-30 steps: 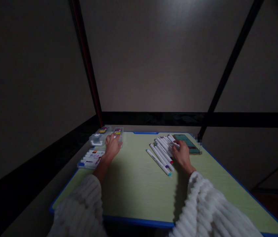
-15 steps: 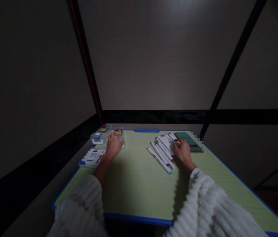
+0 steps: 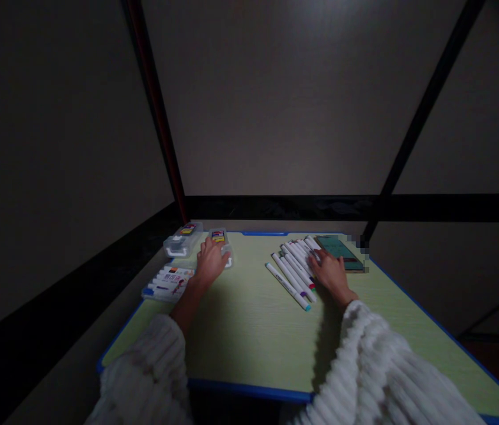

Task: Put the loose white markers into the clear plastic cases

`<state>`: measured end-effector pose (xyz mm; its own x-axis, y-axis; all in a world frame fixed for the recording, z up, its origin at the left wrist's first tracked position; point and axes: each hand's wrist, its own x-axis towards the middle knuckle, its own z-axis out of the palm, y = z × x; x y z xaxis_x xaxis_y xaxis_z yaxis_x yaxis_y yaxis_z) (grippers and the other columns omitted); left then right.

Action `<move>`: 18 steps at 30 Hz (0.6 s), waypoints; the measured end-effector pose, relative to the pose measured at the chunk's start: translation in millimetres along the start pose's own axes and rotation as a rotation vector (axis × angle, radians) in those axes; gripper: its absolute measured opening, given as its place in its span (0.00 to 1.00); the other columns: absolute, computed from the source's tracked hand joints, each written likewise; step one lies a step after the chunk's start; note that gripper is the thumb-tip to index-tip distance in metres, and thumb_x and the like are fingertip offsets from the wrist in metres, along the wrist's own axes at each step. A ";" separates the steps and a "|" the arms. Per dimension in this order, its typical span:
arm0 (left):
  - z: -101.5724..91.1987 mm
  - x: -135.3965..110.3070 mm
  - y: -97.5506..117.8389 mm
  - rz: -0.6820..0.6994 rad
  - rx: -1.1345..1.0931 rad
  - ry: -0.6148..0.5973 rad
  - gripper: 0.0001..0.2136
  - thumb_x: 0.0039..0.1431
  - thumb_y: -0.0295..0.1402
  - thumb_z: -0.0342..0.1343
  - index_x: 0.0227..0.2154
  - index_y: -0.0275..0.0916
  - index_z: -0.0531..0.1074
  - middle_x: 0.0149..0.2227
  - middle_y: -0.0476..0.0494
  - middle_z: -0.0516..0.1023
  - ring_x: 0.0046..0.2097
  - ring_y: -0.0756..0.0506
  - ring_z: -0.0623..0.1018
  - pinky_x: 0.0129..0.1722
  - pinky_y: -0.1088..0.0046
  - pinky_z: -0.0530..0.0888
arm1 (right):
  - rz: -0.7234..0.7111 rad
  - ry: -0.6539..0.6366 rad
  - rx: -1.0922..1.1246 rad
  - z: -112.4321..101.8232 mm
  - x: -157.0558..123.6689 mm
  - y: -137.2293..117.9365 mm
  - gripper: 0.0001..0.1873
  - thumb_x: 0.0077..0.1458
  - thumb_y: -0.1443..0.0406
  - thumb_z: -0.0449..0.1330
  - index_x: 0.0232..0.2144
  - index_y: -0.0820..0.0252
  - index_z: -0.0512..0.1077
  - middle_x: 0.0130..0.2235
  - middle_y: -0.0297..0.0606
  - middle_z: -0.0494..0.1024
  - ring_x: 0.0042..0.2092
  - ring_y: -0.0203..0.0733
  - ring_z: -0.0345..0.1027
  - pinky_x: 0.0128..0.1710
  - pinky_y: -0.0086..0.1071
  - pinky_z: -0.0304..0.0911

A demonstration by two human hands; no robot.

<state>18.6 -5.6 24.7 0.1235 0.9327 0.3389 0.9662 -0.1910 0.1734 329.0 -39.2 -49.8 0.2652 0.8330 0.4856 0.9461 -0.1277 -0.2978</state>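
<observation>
- Covering part of a clear case (image 3: 218,234): left hand (image 3: 211,261), thumb spread; cannot tell whether it grips.
- Right hand (image 3: 328,271) bends over right side of white markers (image 3: 288,273); grip cannot be told.
- Markers lie on table (image 3: 240,330), left of green-screened device (image 3: 340,252).

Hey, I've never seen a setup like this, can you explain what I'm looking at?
No machine here: these are a person's bare hands, seen from a camera worn on the head, looking forward and down. On the blue-edged table lie a row of white markers, a flat device with a greenish screen, a printed marker pack and two clear cases. The left hand is over the right-hand case; the right hand is at the markers. Whether either grips anything is unclear.
</observation>
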 end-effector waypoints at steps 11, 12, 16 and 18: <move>-9.7 -4.9 -3.5 0.106 -0.079 -0.107 0.14 0.53 0.35 0.55 0.44 0.41 0.70 0.43 0.41 0.67 0.49 0.40 0.67 0.49 0.64 0.66 | 0.005 -0.043 -0.039 -0.2 1.0 0.3 0.19 0.58 0.60 0.47 0.46 0.64 0.68 0.49 0.51 0.72 0.48 0.52 0.66 0.52 0.51 0.47; -10.9 -5.3 -3.7 0.112 -0.087 -0.121 0.14 0.53 0.34 0.56 0.43 0.40 0.70 0.42 0.41 0.68 0.49 0.40 0.67 0.49 0.64 0.66 | 0.008 -0.045 -0.040 -0.4 1.0 0.1 0.19 0.58 0.60 0.47 0.46 0.64 0.68 0.49 0.51 0.72 0.48 0.52 0.66 0.53 0.50 0.47; -17.6 -5.0 -9.2 0.140 -0.129 -0.186 0.14 0.49 0.33 0.58 0.41 0.40 0.71 0.43 0.41 0.69 0.49 0.40 0.69 0.49 0.64 0.66 | 0.018 -0.060 -0.043 -1.6 0.9 -0.6 0.19 0.58 0.60 0.47 0.46 0.63 0.68 0.49 0.50 0.72 0.48 0.51 0.66 0.53 0.49 0.47; -23.7 -4.0 -17.0 0.155 -0.159 -0.219 0.18 0.45 0.33 0.60 0.42 0.41 0.70 0.45 0.42 0.68 0.50 0.40 0.68 0.51 0.65 0.65 | 0.023 -0.068 -0.045 -2.0 0.9 -0.9 0.19 0.58 0.60 0.47 0.46 0.63 0.67 0.49 0.49 0.72 0.49 0.50 0.66 0.53 0.48 0.47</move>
<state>-3.7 -13.3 42.3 0.3291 0.9291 0.1686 0.8866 -0.3655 0.2835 328.8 -39.3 -47.4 0.2755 0.8639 0.4216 0.9477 -0.1704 -0.2700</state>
